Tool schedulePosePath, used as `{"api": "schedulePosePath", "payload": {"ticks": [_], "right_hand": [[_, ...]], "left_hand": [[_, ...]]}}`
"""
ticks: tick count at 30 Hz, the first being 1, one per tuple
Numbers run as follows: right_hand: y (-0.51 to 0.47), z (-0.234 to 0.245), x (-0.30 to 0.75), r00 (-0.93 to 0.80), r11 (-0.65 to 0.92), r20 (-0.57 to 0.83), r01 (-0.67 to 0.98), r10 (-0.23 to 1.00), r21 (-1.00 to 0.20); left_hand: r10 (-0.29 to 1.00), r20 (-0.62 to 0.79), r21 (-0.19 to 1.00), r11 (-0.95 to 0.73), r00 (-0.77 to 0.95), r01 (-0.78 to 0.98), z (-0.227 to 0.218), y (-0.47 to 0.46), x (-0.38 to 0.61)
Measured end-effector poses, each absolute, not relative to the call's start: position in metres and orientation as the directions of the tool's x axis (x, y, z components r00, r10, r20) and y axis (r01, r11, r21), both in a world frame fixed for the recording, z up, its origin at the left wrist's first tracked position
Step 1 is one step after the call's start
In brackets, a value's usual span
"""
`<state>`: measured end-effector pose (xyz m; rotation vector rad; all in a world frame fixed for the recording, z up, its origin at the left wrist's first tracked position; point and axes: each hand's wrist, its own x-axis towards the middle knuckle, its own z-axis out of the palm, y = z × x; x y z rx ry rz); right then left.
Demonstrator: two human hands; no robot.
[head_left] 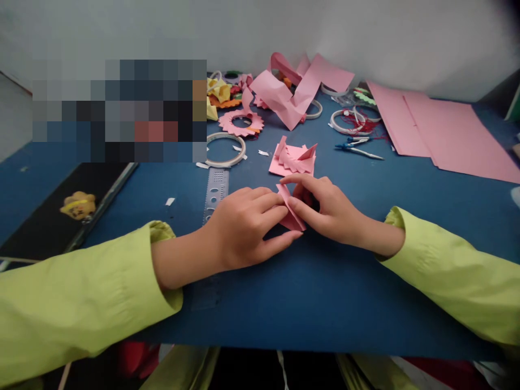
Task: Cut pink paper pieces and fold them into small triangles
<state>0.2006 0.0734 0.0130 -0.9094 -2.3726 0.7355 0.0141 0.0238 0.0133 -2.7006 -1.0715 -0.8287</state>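
Folded pink paper piece lies on the blue counter, front-middle, directly between the two hands.

Long axis: diagonal. The far end points away and to the left; the near end points toward the person and to the right.

Left hand: comes in from the left, fingers laid on the piece's left edge, thumb stretched below its near tip. The grip is closed on the paper and, by my judgement, pressing it down rather than lifting.

Right hand: comes in from the right, forefinger along the far edge, thumb at the fold. The grip pinches the same piece.

Both hands touch the piece, and neither is nearer.

Just beyond, clear of the fingers: a stack of folded pink pieces. A clear ruler runs just beside the left hand and passes under the wrist.
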Motion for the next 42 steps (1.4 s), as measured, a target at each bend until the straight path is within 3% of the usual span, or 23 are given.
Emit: {"api": "schedulePosePath", "payload": {"ticks": [7,14,18,20,22,25,28,30,32,35,42], "right_hand": [[0.072,0.013,0.198,-0.644,0.636,0.23,0.517,0.73,-0.573],[0.068,0.022,0.203,-0.497,0.426,0.176,0.45,0.85,-0.785],[0.059,0.034,0.219,-0.535,0.39,0.107,0.45,0.838,-0.803],[0.054,0.037,0.23,-0.564,0.495,0.157,0.516,0.81,-0.7],[0.049,0.037,0.24,-0.65,0.676,0.265,0.535,0.712,-0.506],[0.045,0.036,0.251,-0.864,0.933,0.365,0.357,0.348,-0.045],[0.046,0.035,0.256,-0.952,0.919,0.305,0.141,0.024,0.369],[0.048,0.033,0.257,-0.957,0.89,0.289,0.106,-0.03,0.443],[0.049,0.031,0.258,-0.938,0.909,0.346,0.143,-0.001,0.391],[0.045,0.024,0.257,-0.892,0.955,0.441,0.211,0.1,0.21],[0.035,0.017,0.252,-0.839,0.935,0.412,0.312,0.356,-0.172]], "left_hand": [[0.695,0.488,0.241,-0.688,0.528,0.684,0.014,0.024,0.019],[0.741,0.433,0.299,-0.655,0.513,0.694,0.016,0.021,0.021],[0.692,0.456,0.291,-0.71,0.559,0.642,0.016,0.019,0.021],[0.656,0.474,0.274,-0.744,0.587,0.61,0.015,0.019,0.02],[0.622,0.482,0.271,-0.776,0.618,0.57,0.013,0.019,0.019],[0.578,0.489,0.245,-0.81,0.653,0.533,0.013,0.019,0.019],[0.508,0.468,0.145,-0.851,0.723,0.505,0.018,0.016,0.018],[0.464,0.42,0.102,-0.878,0.78,0.467,0.022,0.012,0.017],[0.426,0.399,0.097,-0.9,0.812,0.424,0.024,0.007,0.016],[0.405,0.451,0.114,-0.91,0.795,0.398,0.021,0.002,0.015],[0.55,0.55,0.24,-0.825,0.628,0.512,0.011,0.006,0.014]]}}
